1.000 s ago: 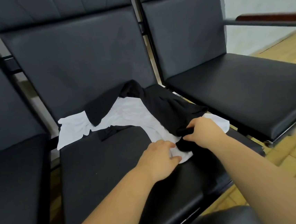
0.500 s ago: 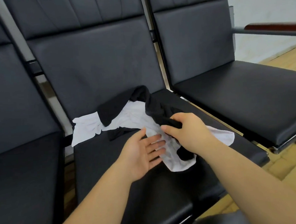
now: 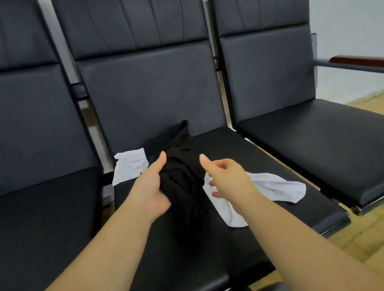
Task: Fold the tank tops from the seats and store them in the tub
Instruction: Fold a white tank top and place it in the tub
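A black tank top is bunched up and raised a little off the middle seat. My left hand grips its left side with the thumb up. My right hand is just right of the black cloth, thumb raised and fingers loosely curled, with nothing plainly between them. A white tank top lies crumpled on the seat under the black one; another part of it shows at the seat's back left. The tub is out of view.
Black padded seats stand to the left and right of the middle one. A wooden armrest sticks out at the far right. Wooden floor lies in front on the right.
My left hand has taken hold of the black tank top, which is gathered and lifted off the white one. My right hand has let go of the black cloth. The view has tilted up.
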### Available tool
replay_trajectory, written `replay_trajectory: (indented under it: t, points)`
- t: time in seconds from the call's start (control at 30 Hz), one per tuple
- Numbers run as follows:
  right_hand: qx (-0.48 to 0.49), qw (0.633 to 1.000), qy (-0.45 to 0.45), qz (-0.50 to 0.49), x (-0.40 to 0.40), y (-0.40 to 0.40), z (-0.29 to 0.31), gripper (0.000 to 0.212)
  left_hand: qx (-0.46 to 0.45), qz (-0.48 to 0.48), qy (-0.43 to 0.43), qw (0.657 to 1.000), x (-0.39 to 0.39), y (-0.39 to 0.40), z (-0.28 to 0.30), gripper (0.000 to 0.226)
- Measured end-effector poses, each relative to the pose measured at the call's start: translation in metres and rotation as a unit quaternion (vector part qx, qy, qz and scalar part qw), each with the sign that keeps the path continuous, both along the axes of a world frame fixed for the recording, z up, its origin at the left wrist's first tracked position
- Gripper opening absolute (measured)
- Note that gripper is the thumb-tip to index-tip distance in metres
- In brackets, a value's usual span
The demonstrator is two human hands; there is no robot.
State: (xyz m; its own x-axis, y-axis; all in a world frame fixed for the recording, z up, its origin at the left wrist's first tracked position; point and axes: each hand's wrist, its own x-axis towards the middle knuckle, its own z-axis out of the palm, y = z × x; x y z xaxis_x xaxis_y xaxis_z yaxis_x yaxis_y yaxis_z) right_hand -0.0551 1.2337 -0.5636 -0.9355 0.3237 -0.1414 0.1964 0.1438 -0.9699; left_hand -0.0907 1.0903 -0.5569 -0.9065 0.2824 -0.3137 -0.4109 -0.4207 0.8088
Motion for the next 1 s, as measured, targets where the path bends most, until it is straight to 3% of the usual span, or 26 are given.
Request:
replay_trajectory:
  t: [0.07, 0.13, 0.17, 0.23, 0.37, 0.43, 0.5, 0.57, 0.63, 0.7, 0.87, 0.93, 1.0]
  points:
    - [-0.171, 0.980, -0.100, 0.011, -0.008, -0.007, -0.005, 0.059, 0.003, -0.006, 0.034, 0.999, 0.005, -0.011, 0.012, 0.052]
    - [-0.344, 0.927, -0.129, 0.077, -0.017, -0.018, -0.012, 0.066, -0.013, 0.000, 0.051, 0.999, 0.009, -0.027, 0.018, 0.049]
    - [-0.396, 0.906, -0.118, 0.094, -0.021, -0.025, -0.015, 0.068, -0.021, -0.007, 0.047, 0.999, 0.013, -0.036, 0.020, 0.057]
    - [-0.404, 0.907, -0.091, 0.078, -0.029, -0.042, -0.019, 0.066, -0.056, -0.031, 0.005, 0.998, 0.017, -0.055, 0.015, 0.083]
    - [-0.360, 0.932, -0.028, 0.025, -0.032, -0.081, -0.016, 0.069, -0.169, -0.075, -0.074, 0.980, 0.029, -0.087, -0.002, 0.067]
    - [-0.298, 0.952, 0.029, 0.060, -0.027, -0.098, -0.012, 0.038, -0.185, -0.029, -0.096, 0.978, 0.031, -0.100, -0.010, 0.064]
    - [-0.168, 0.971, 0.087, 0.147, -0.013, -0.110, -0.003, 0.012, -0.163, 0.016, -0.100, 0.981, 0.028, -0.112, -0.014, 0.066]
    - [0.011, 0.958, 0.117, 0.261, -0.001, -0.116, 0.004, 0.011, -0.148, 0.026, -0.093, 0.984, 0.025, -0.122, -0.014, 0.070]
    - [0.148, 0.923, 0.097, 0.343, 0.007, -0.120, 0.006, 0.016, -0.151, 0.008, -0.089, 0.985, 0.024, -0.126, -0.013, 0.068]
    - [0.178, 0.917, 0.068, 0.350, 0.008, -0.121, 0.002, 0.025, -0.172, -0.020, -0.081, 0.982, 0.025, -0.125, -0.015, 0.057]
    - [-0.071, 0.958, 0.014, 0.276, 0.003, -0.102, 0.007, 0.028, -0.138, 0.003, -0.097, 0.986, 0.022, -0.116, -0.028, 0.055]
    - [-0.261, 0.939, 0.005, 0.225, -0.004, -0.087, 0.015, 0.026, -0.103, 0.016, -0.091, 0.990, 0.018, -0.111, -0.031, 0.054]
    - [-0.418, 0.894, 0.015, 0.160, -0.012, -0.066, 0.021, 0.027, -0.093, 0.019, -0.081, 0.992, 0.015, -0.108, -0.034, 0.050]
